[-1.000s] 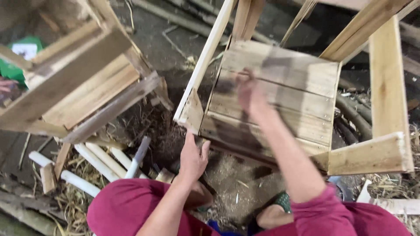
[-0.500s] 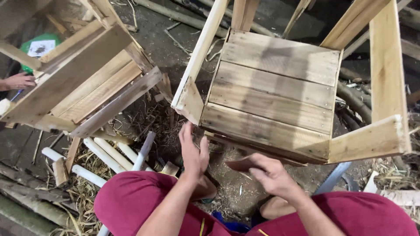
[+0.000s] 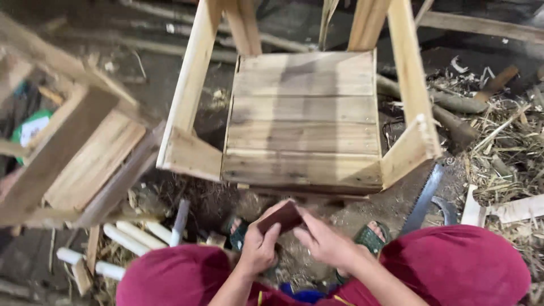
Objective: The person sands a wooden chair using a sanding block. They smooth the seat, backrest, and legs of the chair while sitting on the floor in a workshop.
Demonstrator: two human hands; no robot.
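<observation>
Head view is showing the left hand (image 3: 258,249) and right hand (image 3: 326,243) pinching a small dark reddish-brown rectangular piece (image 3: 281,217) between curled fingers, just below the front edge of a pale slatted wooden chair (image 3: 303,119), above the sawdust-strewn floor (image 3: 215,198).

A small, flat, dark reddish-brown block (image 3: 281,217) sits tilted between 2 hands, just below the wooden seat.

Littered dirt floor (image 3: 187,68) bears wooden chair (image 3: 303,122), saw (image 3: 422,198), white sticks (image 3: 127,238).
</observation>
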